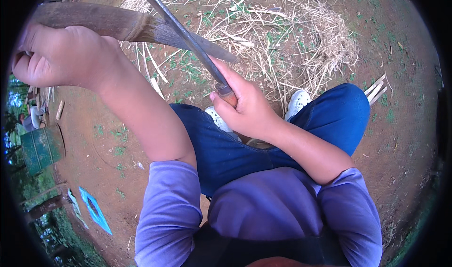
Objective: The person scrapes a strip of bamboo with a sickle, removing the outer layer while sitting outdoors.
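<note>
Our right hand (249, 105) is clamped on a long-bladed knife (184, 35) crossing a wooden piece (108, 22) that runs lengthwise from beside our curled left hand (66, 55), its hold unclear, to just beyond our right fingers.

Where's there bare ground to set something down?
Bare dirt lies right of the jeans knee, nearer than the pale strips. Another patch, lightly grassed, lies between the green object and left sleeve. Crowded ahead: held-up knife and wooden piece, shavings underneath.
</note>
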A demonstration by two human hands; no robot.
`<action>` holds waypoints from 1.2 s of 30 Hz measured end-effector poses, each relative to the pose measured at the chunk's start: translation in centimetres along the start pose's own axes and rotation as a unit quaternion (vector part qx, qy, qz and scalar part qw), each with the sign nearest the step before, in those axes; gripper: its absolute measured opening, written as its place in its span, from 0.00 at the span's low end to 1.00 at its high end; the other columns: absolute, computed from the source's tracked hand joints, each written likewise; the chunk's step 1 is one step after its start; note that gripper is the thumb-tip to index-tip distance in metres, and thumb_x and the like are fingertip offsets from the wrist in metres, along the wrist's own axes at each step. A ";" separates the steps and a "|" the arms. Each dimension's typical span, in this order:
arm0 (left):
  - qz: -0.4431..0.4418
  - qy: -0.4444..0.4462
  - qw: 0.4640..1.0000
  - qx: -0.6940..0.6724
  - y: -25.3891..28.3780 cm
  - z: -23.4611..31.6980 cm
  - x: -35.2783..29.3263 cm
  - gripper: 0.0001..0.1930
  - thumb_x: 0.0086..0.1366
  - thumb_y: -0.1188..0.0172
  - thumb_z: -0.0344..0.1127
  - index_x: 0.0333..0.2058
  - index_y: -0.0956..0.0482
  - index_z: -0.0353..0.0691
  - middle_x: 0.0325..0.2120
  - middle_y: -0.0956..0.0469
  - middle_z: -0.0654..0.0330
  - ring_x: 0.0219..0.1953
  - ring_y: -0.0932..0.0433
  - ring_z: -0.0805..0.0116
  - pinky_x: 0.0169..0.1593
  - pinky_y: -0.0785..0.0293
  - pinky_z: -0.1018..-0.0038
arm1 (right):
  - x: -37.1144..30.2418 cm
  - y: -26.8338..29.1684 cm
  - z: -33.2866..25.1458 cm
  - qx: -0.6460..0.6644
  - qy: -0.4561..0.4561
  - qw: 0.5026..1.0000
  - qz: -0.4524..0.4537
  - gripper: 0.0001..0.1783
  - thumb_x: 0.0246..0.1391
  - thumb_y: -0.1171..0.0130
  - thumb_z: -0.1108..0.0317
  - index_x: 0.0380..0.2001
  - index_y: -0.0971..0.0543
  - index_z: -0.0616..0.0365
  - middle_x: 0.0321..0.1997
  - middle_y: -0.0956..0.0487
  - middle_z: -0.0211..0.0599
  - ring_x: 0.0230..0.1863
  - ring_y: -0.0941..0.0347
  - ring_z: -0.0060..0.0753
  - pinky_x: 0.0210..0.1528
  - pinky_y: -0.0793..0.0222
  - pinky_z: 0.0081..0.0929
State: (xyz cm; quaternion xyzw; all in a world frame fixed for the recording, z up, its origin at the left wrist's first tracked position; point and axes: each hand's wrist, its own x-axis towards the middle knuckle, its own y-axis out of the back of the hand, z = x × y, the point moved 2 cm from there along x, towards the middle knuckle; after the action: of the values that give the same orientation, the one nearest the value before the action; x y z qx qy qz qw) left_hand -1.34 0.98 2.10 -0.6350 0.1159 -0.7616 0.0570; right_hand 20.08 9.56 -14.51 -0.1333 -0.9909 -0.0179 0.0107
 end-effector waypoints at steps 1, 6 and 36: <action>0.005 0.006 1.000 -0.007 -0.3 0.1 -0.3 0.12 0.73 0.46 0.37 0.40 0.25 0.30 0.38 0.20 0.58 0.37 0.20 0.70 0.42 0.22 0.74 | -0.1 0.1 0.0 0.006 -0.003 1.000 -0.006 0.41 0.58 0.47 0.76 0.75 0.43 0.46 0.13 0.43 0.27 0.16 0.46 0.21 0.26 0.41 0.22; 0.042 0.044 0.998 0.011 -0.7 0.9 -1.0 0.10 0.73 0.51 0.35 0.38 0.30 0.32 0.33 0.24 0.60 0.34 0.23 0.71 0.39 0.23 0.73 | -0.6 1.8 -1.8 0.025 -0.005 0.998 -0.053 0.42 0.61 0.46 0.76 0.77 0.46 0.46 0.20 0.34 0.23 0.19 0.43 0.13 0.27 0.41 0.19; -0.047 0.071 0.996 -0.001 -2.8 3.8 -2.3 0.20 0.73 0.46 0.49 0.52 0.29 0.37 0.51 0.26 0.57 0.49 0.23 0.64 0.53 0.20 0.60 | 0.3 4.7 13.9 -0.097 -0.244 0.965 -0.021 0.42 0.60 0.50 0.72 0.77 0.47 0.42 0.24 0.24 0.36 0.18 0.30 0.29 0.28 0.26 0.32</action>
State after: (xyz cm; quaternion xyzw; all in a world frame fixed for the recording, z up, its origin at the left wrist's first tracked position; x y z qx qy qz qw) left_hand 3.01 3.84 1.26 -0.5840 0.0902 -0.8066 0.0125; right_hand 20.78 14.66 -28.26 -0.1130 -0.9596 -0.0807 -0.2448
